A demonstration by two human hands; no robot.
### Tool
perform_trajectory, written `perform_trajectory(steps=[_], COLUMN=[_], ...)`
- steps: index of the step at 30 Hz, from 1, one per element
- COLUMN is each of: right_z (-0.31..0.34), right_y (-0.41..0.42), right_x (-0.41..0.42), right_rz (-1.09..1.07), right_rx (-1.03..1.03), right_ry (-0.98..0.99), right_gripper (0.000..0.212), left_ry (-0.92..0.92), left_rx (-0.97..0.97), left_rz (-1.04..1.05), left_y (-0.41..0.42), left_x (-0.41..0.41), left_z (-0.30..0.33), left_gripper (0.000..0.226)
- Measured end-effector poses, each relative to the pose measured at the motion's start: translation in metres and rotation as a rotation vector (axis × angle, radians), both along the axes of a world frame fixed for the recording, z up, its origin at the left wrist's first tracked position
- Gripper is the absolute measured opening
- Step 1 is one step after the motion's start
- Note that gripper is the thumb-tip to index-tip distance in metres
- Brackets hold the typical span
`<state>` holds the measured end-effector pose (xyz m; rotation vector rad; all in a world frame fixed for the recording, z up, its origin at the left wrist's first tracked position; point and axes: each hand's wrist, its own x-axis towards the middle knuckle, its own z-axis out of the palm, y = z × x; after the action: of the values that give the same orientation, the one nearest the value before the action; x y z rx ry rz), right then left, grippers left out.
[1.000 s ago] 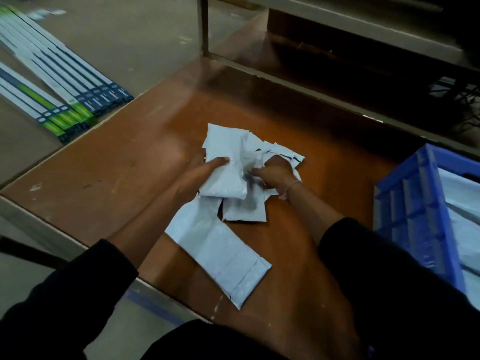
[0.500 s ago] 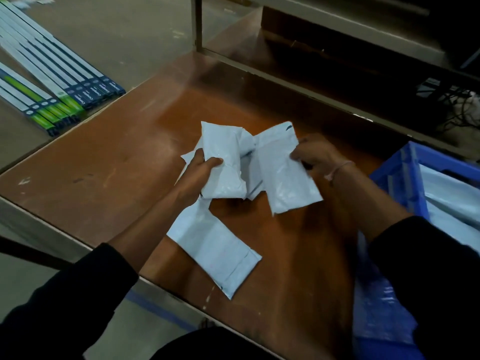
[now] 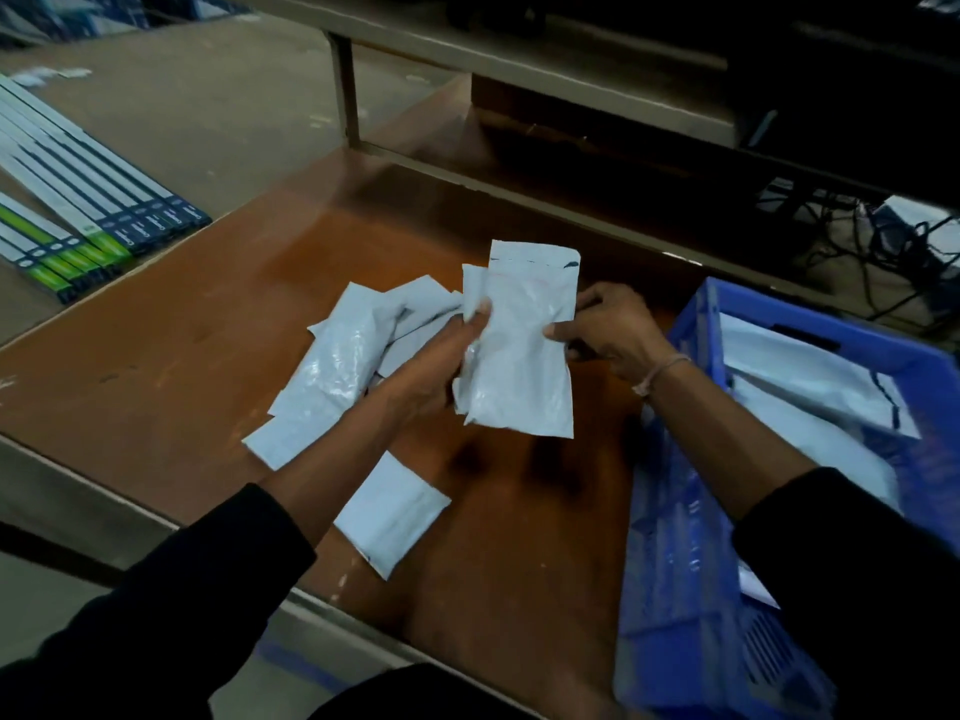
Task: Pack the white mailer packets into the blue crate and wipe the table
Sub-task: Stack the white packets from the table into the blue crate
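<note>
Both hands hold up a white mailer packet above the brown table. My left hand grips its left edge, thumb on the front. My right hand pinches its right edge. A second packet seems to lie behind the held one. Several more white packets lie in a loose pile on the table under my left forearm, and one packet lies nearer the front edge. The blue crate stands at the right with white packets inside.
A metal shelf frame rises behind the table, with a lower shelf board beyond it. Long flat boxes with blue and green ends lie on the floor at the left. Dark cables are tangled at the far right.
The packet that my right hand lifted has come upright between both hands. My left hand has let go of the pile packet and taken the held packet's left edge. The view shifted right.
</note>
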<state>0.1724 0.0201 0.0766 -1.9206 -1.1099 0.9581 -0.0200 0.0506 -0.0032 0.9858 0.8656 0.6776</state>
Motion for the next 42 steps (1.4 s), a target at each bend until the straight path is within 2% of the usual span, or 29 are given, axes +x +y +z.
perform_trajectory(steps=[1,3,5,8,10,14,18,22,24,27,32,35,39,42], right_z=[0.001,0.005,0.008,0.014,0.02,0.04,0.052,0.063,0.067,0.077,0.07,0.057,0.034,0.006], right_y=[-0.007,-0.02,-0.032,-0.049,-0.061,-0.09,-0.118,-0.15,-0.163,-0.184,-0.212,-0.212,-0.198,-0.184], right_x=[0.006,0.018,0.034,0.063,0.084,0.125,0.166,0.207,0.23,0.258,0.285,0.298,0.309,0.307], right_rz=[-0.005,-0.02,-0.047,-0.061,-0.053,0.03,0.1,0.078,0.036,-0.03,-0.02,-0.087,-0.154,-0.109], right_rx=[0.021,0.067,0.098,0.169,0.3,0.473,0.44,0.547,0.58,0.558,0.412,0.361,0.375,0.329], right_ry=[-0.013,-0.018,-0.032,-0.259,-0.409,-0.584,-0.627,-0.63,-0.668,-0.984,-1.33,-1.486,-1.586,-1.587], right_gripper=[0.041,0.035,0.037,0.07,0.087,0.118,0.124,0.125,0.122,0.108,0.061,0.046,0.037,0.032], left_ry=[0.056,0.169,0.213,0.279,0.323,0.407,0.552,0.767,0.822,0.916,0.981,0.978,0.953,0.931], left_rx=[0.103,0.248,0.302,0.41,0.528,0.786,1.031,1.369,1.519,1.666,1.939,2.096,2.144,2.085], left_rz=[-0.045,-0.124,-0.166,-0.213,-0.296,-0.435,-0.557,-0.613,-0.599,-0.587,-0.464,-0.325,-0.179,-0.229], left_y=[-0.002,-0.009,-0.014,-0.021,-0.025,-0.033,-0.04,-0.055,-0.067,-0.078,-0.091,-0.088,-0.081,-0.069], left_x=[0.004,0.012,0.021,0.037,0.05,0.08,0.12,0.169,0.195,0.233,0.287,0.308,0.321,0.326], left_z=[0.005,0.018,0.027,0.048,0.064,0.097,0.122,0.143,0.15,0.154,0.159,0.15,0.128,0.097], left_gripper=[0.043,0.055,0.068,0.069,0.065,0.068,0.079,0.089,0.091,0.093,0.064,0.053,0.051,0.052])
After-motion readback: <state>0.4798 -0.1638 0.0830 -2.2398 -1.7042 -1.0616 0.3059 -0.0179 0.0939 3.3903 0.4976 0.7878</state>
